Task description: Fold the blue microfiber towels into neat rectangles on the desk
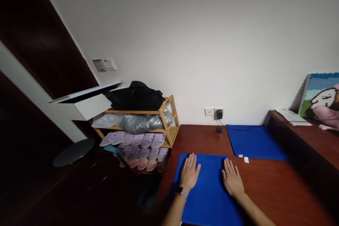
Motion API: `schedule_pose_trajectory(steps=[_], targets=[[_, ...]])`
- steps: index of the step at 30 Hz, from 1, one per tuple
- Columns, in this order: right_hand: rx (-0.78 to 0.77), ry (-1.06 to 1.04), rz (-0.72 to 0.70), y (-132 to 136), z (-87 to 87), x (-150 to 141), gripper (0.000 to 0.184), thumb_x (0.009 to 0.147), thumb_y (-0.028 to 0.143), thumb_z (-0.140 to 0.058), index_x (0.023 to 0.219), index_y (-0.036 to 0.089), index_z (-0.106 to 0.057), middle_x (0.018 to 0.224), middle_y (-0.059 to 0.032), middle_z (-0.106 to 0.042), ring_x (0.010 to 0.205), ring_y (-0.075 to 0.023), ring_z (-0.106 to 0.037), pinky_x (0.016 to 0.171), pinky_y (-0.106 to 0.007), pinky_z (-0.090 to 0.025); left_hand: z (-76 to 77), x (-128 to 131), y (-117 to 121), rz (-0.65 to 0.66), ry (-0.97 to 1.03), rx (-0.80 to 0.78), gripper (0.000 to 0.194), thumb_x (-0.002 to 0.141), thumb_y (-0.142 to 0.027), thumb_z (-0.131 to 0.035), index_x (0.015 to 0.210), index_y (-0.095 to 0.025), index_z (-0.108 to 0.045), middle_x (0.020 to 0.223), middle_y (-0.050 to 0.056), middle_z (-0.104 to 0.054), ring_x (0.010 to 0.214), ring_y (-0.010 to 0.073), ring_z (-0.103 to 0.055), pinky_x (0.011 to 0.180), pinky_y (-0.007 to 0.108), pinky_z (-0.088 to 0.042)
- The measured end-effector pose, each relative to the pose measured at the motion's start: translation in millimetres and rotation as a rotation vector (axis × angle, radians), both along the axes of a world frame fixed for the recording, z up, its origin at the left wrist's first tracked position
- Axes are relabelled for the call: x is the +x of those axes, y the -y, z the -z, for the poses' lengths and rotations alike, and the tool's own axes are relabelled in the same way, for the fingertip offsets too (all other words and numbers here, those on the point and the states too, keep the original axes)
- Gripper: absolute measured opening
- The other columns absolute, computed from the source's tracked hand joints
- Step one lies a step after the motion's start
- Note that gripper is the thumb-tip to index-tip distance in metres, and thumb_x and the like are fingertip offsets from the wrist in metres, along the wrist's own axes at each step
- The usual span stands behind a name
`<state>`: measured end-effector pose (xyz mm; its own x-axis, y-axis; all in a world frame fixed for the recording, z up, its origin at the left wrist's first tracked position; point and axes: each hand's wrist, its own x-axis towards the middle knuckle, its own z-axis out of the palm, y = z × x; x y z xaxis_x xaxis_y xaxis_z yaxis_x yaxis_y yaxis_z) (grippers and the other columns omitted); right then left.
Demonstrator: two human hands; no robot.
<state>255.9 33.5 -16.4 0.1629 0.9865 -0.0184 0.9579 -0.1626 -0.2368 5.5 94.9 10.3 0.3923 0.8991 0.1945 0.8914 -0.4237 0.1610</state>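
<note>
A blue cloth mat [209, 190] lies flat on the reddish-brown wooden desk [275, 183]. On its upper left part rests my left hand [190, 173], palm down with the fingers stretched out and the thumb apart. My right hand [233, 178] lies across the mat's right edge, also flat, its fingers extended. Neither hand grips anything. Farther back on the desk is a second blue mat [256, 141], with small white tags at its front edge.
Left of the desk stands a wooden rack [169, 123] with rows of slippers [143, 140], plastic-wrapped bundles and a black bag [136, 97]. A white box [90, 107] juts out there above a round stool [74, 152]. A black plug [219, 113] sits in the wall socket.
</note>
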Motion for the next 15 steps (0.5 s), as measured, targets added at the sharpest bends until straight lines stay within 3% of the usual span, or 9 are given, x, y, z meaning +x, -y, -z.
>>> schedule_pose_trajectory(steps=[5,8,11,15], targets=[[-0.010,-0.002,-0.028,23.9,14.5,-5.6,0.066,0.100,0.037,-0.020,0.161,0.012,-0.028,0.169,-0.0072,-0.020,0.158,-0.0263,-0.014,0.127,-0.049,-0.014,13.0,91.6,47.0,0.219,0.048,-0.060,0.062,0.108,-0.047,-0.017,0.165,-0.023,-0.011,0.170,0.004,-0.021,0.157,0.0226,-0.019,0.129,0.046,-0.024],[0.015,0.031,-0.027,26.3,14.0,-6.2,0.065,0.098,0.032,-0.025,0.159,0.012,-0.032,0.169,-0.0074,-0.020,0.158,-0.0300,-0.012,0.127,-0.051,-0.012,15.2,115.8,57.8,0.231,0.052,-0.114,0.061,0.107,-0.046,-0.015,0.164,-0.024,-0.014,0.170,0.003,-0.024,0.157,0.0217,-0.020,0.129,0.047,-0.023],[0.009,0.034,0.017,24.1,11.7,-7.6,0.066,0.100,0.034,-0.020,0.160,0.008,-0.029,0.169,-0.0087,-0.022,0.157,-0.0294,-0.015,0.128,-0.048,-0.014,13.7,95.3,54.4,0.183,0.041,-0.135,0.062,0.107,-0.050,-0.014,0.164,-0.025,-0.019,0.169,0.002,-0.024,0.157,0.0196,-0.019,0.130,0.044,-0.021],[0.041,0.007,0.037,21.1,17.9,-10.0,0.069,0.100,0.039,-0.015,0.160,0.005,-0.026,0.168,-0.0107,-0.023,0.157,-0.0267,-0.018,0.128,-0.047,-0.015,17.1,13.0,45.4,-0.022,-0.019,-0.127,0.067,0.106,-0.057,-0.018,0.163,-0.023,-0.024,0.169,0.005,-0.022,0.157,0.0235,-0.020,0.129,0.048,-0.023]])
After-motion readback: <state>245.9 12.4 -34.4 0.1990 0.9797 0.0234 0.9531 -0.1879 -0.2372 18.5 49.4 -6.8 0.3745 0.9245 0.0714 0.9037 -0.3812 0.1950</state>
